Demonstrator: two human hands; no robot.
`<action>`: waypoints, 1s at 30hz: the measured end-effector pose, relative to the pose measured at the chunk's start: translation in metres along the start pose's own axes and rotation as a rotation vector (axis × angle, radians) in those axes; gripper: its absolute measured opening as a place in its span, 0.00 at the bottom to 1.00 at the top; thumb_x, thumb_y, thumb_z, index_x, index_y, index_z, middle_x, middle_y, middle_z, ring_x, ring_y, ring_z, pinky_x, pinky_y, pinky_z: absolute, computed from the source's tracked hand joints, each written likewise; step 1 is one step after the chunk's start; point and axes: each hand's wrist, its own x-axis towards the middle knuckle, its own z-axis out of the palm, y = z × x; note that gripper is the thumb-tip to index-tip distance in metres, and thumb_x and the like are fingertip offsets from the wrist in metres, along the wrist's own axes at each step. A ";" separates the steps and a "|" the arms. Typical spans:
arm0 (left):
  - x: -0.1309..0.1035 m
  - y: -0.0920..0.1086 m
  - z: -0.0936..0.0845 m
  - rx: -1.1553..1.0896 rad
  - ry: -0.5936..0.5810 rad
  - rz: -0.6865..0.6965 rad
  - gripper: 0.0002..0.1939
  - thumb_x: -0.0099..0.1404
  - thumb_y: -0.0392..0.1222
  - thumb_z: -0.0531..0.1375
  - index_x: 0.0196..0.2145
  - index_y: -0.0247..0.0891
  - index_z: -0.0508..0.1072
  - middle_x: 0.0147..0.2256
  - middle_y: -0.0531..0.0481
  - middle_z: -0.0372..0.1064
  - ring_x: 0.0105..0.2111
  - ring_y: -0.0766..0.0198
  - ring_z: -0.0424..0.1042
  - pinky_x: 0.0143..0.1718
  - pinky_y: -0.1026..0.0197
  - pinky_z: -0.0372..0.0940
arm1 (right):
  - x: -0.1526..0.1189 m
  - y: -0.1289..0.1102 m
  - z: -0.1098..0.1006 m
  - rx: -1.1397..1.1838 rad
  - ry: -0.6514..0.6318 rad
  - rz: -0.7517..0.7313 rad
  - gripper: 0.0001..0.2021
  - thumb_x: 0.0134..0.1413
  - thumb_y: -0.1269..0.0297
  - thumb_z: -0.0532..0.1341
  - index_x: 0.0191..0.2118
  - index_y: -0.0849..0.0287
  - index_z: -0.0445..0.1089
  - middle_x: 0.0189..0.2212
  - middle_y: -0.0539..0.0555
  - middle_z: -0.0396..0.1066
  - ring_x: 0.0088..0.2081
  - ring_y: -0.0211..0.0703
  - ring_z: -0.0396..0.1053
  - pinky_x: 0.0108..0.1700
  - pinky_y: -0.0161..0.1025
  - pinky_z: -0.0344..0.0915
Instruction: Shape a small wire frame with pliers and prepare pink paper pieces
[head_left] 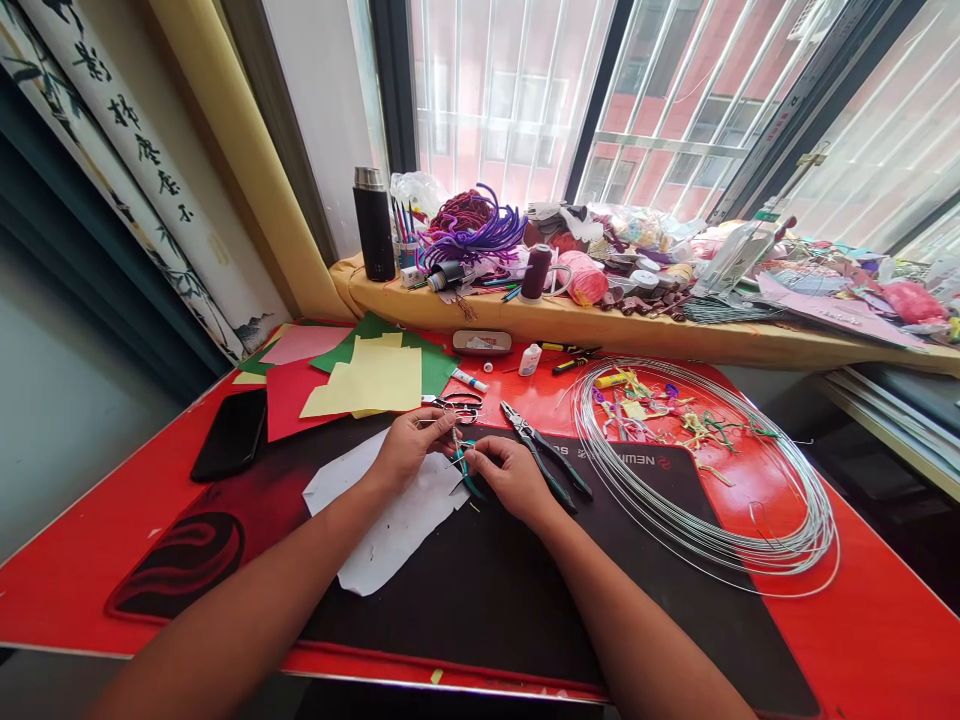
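Above a white paper sheet (390,540), my left hand (411,440) pinches a thin wire-like piece, its fingers pressed together. My right hand (511,474) is closed close beside it, with the fingertips on the same small piece; its exact shape is too small to tell. Behind the fingers lies a teal-handled tool (471,484), partly hidden. Dark-handled pliers (544,455) rest just right of my right hand on the black mat (465,610). Small scissors (461,402) lie beyond my fingertips.
A large coil of silvery wire (795,540) with colourful scraps inside covers the right side. Coloured paper (375,378) and a black phone (231,434) lie at the left. Farther back are a glue bottle (529,360), a case (482,343) and a crowded ledge (420,303) with a flask (373,225).
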 end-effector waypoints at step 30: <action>0.001 -0.010 0.002 -0.056 -0.053 -0.047 0.21 0.53 0.57 0.74 0.30 0.34 0.78 0.27 0.48 0.75 0.24 0.65 0.72 0.28 0.62 0.69 | -0.001 0.011 0.002 -0.068 0.033 -0.083 0.10 0.60 0.59 0.68 0.45 0.53 0.81 0.37 0.54 0.82 0.39 0.50 0.76 0.47 0.45 0.67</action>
